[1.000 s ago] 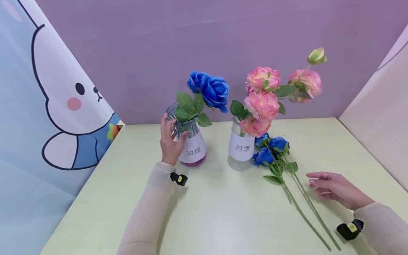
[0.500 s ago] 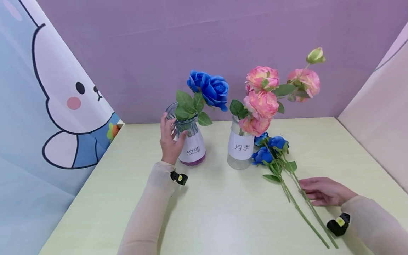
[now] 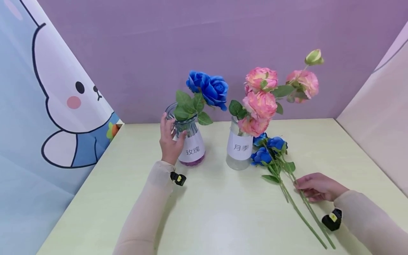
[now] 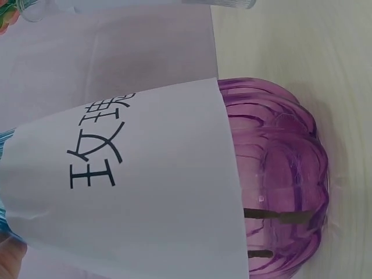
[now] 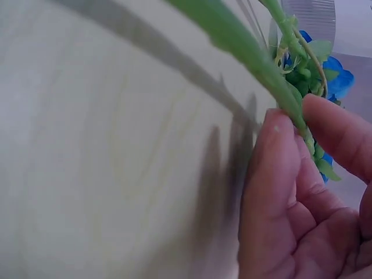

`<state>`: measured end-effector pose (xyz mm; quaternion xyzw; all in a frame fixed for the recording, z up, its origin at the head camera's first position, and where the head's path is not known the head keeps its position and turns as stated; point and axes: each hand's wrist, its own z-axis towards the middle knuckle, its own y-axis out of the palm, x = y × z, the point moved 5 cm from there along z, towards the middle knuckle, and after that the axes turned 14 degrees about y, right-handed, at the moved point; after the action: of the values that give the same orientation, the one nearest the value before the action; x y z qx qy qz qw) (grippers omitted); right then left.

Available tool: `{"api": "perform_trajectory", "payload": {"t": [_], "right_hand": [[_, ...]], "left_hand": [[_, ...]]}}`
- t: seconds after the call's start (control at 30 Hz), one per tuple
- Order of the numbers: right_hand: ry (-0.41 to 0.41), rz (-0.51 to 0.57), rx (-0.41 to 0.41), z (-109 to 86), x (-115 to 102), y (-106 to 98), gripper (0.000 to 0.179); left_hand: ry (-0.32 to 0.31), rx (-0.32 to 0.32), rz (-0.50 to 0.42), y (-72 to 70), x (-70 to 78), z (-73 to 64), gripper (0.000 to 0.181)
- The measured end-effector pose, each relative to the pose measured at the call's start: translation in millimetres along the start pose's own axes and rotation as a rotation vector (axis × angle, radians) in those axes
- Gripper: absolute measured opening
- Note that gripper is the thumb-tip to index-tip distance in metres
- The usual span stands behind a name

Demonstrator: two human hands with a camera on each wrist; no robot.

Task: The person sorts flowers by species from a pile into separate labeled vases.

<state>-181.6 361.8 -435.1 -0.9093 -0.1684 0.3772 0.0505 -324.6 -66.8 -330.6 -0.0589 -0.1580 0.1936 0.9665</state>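
Note:
My left hand (image 3: pixel 170 141) holds the neck of a ribbed glass vase (image 3: pixel 192 161) with a purple base, fingers at the rim and thumb on the side. A white paper label (image 4: pixel 174 174) with black characters wraps this vase, which holds blue roses (image 3: pixel 216 91) with green leaves. At the right, my right hand (image 3: pixel 320 187) pinches the green stem (image 5: pixel 250 55) of a blue rose between thumb and finger in the right wrist view. That stem lies beside another one, their blue blooms (image 3: pixel 262 156) resting near the second vase.
A clear glass vase (image 3: pixel 239 163), also labelled, stands right of the first and holds pink flowers (image 3: pixel 261 104) that lean right. A purple wall (image 3: pixel 143 71) closes off the back of the pale table (image 3: pixel 216 212). A rabbit-print cloth (image 3: pixel 60 102) hangs at left.
My right hand has moved left onto the nearer side of the rose stems and now pinches one. The left hand stays on its vase.

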Motion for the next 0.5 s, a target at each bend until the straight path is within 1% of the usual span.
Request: {"api": "perform_trajectory", "payload": {"t": [0.13, 0.27, 0.37, 0.43, 0.5], "right_hand": [[-0.06, 0.026, -0.023, 2.4, -4, 2, 0.024], [-0.144, 0.112, -0.06, 2.7, -9, 4, 0.026], [-0.224, 0.254, -0.1, 0.8, -14, 2, 0.018], [-0.285, 0.368, -0.129, -1.9, -17, 1, 0.018], [-0.348, 0.475, -0.157, -5.0, -21, 0, 0.021]], "left_hand": [[0.005, 0.001, 0.007, -2.4, 0.1, -1.1, 0.048], [0.001, -0.006, 0.007, -3.1, -0.7, -2.3, 0.049], [-0.01, -0.012, -0.002, -2.3, -2.2, -1.1, 0.048], [-0.02, -0.024, -0.007, -1.7, -2.5, -0.5, 0.047], [-0.034, -0.033, -0.014, -1.6, -3.6, -1.4, 0.047]]}}
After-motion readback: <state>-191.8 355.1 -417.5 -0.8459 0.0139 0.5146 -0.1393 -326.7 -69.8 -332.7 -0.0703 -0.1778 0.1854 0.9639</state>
